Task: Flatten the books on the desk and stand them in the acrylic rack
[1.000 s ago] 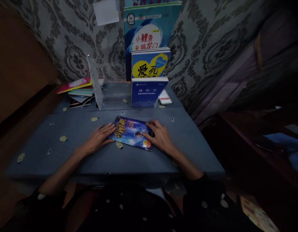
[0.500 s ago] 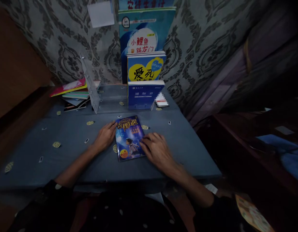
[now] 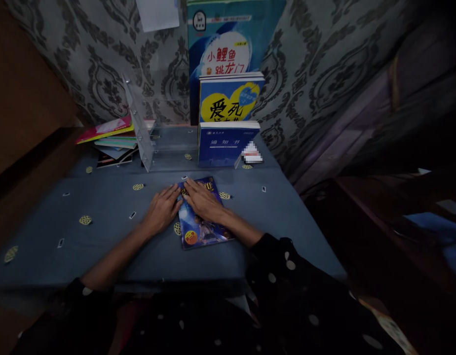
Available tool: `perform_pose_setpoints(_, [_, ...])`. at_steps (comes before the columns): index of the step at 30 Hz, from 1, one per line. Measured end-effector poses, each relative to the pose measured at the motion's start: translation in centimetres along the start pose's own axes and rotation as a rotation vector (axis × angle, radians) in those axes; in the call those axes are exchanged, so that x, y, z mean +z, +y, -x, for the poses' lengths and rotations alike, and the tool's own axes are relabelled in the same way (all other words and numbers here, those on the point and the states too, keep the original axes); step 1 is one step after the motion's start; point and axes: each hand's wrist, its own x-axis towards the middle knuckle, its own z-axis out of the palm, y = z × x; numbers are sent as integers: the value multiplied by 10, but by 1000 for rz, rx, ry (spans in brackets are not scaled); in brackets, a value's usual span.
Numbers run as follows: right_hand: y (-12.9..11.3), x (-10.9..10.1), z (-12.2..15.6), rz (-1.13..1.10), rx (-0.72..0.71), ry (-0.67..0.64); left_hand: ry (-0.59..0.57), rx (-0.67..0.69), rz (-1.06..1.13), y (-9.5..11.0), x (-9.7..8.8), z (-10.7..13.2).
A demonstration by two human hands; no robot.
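In front of the clear rack (image 3: 139,125), a blue paperback (image 3: 200,229) is laid flat on the table (image 3: 113,197). Its upper cover is overlain by the right hand (image 3: 204,201), extended flat; its left edge is met by the left hand (image 3: 163,209), also flat, fingertips nearly together. Upright books (image 3: 228,143) are held in the rack; a pile of books (image 3: 117,142) is stacked left of it.

Single head cam, fwd & down, close over tbl (image 3: 283,209) from near side, wall (image 3: 102,74) at bk.
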Motion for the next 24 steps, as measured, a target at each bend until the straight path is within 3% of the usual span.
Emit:
perform_pose_setpoints(9, [18, -18, 22, 123, 165, 47, -27, -20, -16, 2, -2, 0])
perform_pose_setpoints(16, [25, -9, 28, 94, 217, 148, -24, -19, 6, 1, 1, 0])
perform_pose_setpoints(24, [31, -10, 27, 26, 229, 125, -81, 7, 2, 0, 5, -11])
